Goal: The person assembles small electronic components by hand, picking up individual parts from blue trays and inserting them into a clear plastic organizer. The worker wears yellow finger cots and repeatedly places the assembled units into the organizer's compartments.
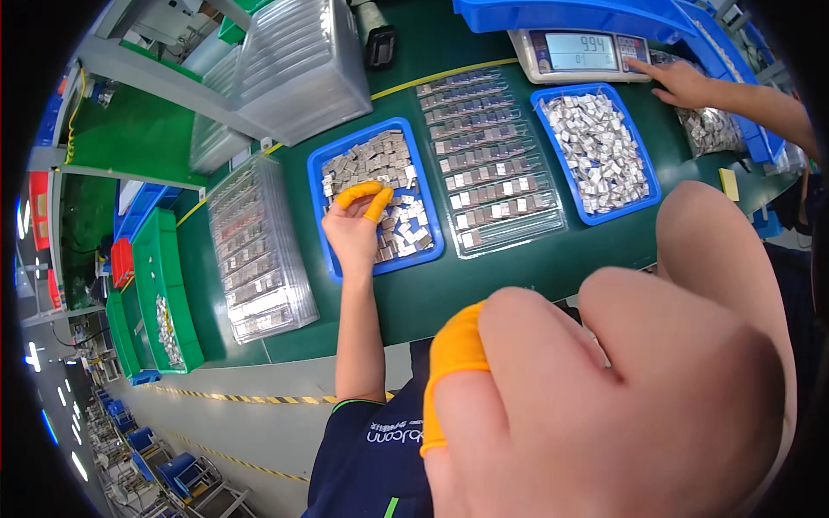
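Observation:
My left hand (352,229) reaches over a blue tray (438,244) of small, flat, silvery metal pieces (380,158). Orange finger cots cover its thumb and forefinger, which are pinched together above the pieces; whatever lies between the tips is too small to make out. Very close to the camera, my right hand (553,397) looms large with its fingers curled. It wears an orange finger cot (458,354), and what it may grip is hidden. Right of the tray lies a clear plastic blister tray (509,237) with rows of metal pieces in its slots.
Another person's hand (682,84) touches the keypad of a weighing scale (574,53). A second blue tray (654,186) holds whitish pieces. Filled blister trays (259,259) lie left; a tall clear tray stack (302,73) stands behind. Green bins (177,285) and a metal frame are farther left.

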Action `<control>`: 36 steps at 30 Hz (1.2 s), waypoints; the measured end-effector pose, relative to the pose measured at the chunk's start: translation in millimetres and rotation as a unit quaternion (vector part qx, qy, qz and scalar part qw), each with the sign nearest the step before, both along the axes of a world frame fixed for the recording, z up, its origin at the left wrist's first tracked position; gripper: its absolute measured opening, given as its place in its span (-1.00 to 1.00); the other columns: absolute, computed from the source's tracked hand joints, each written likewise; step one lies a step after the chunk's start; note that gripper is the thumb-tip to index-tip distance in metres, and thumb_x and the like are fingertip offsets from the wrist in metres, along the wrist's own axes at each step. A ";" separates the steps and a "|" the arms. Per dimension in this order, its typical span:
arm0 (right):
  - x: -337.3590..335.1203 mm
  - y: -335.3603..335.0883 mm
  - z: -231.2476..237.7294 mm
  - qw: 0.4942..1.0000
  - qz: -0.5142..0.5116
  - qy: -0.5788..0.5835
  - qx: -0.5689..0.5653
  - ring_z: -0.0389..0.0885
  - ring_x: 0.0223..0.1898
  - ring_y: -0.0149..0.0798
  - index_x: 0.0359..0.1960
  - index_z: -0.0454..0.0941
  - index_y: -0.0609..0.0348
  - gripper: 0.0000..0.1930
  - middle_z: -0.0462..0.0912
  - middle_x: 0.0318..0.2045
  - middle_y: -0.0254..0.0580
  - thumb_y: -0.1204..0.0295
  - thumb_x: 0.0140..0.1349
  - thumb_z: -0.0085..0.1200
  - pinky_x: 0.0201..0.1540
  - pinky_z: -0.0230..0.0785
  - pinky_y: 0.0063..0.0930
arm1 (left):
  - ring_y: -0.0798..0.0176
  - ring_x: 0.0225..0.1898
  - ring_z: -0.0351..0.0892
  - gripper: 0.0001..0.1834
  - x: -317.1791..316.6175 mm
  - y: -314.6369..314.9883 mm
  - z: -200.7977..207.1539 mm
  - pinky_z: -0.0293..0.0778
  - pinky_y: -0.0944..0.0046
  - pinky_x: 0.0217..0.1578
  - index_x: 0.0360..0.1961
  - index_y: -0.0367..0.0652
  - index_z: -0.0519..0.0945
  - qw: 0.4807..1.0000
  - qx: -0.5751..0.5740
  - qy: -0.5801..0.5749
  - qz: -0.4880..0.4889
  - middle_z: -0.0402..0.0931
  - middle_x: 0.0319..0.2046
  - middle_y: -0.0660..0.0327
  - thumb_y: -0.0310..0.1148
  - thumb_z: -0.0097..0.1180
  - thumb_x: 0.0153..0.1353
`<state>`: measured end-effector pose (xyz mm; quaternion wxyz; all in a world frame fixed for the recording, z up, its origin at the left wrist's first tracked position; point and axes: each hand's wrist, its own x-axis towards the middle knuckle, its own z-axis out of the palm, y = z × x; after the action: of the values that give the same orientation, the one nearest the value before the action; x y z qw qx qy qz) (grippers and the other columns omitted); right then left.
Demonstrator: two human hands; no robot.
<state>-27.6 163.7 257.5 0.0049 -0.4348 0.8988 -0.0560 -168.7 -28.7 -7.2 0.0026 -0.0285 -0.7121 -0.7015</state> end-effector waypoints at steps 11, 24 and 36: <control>0.2 -7.5 -3.5 1.000 0.017 -0.001 0.010 0.48 -0.56 -0.28 -0.63 0.56 0.11 -0.91 0.50 -0.63 -0.31 0.43 -0.25 0.13 -0.58 0.30 -0.52 | 0.33 -0.24 0.59 -0.77 4.4 -2.3 -1.2 0.49 0.40 -0.14 -0.24 -0.39 0.59 1.000 0.015 -0.016 0.010 0.60 -0.27 0.11 -0.59 0.23 0.02; 4.1 -27.4 4.7 0.998 0.037 0.001 0.046 0.48 -0.53 -0.31 -0.69 0.52 0.11 -0.93 0.45 -0.68 -0.34 0.42 -0.27 0.11 -0.60 0.29 -0.54 | 0.28 -0.23 0.59 -0.68 3.6 0.2 3.2 0.50 0.40 -0.16 -0.16 -0.42 0.53 0.998 0.053 -0.039 -0.011 0.58 -0.26 0.09 -0.65 0.23 -0.02; -49.0 -4.0 -109.5 0.968 -0.071 -0.146 -0.191 0.59 -0.39 -0.10 -0.35 0.62 0.21 -0.80 0.58 -0.53 -0.07 0.52 -0.07 0.10 -0.34 0.48 -0.37 | 0.28 -0.25 0.61 -0.68 13.7 -0.3 20.7 0.51 0.39 -0.19 -0.12 -0.40 0.54 0.990 0.106 -0.077 -0.060 0.59 -0.25 0.07 -0.55 0.21 0.06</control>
<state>-76.6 159.8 148.0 0.0496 -0.3498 0.8896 -0.2895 -155.0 -29.0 13.6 -0.0915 -0.0168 -0.6288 -0.7720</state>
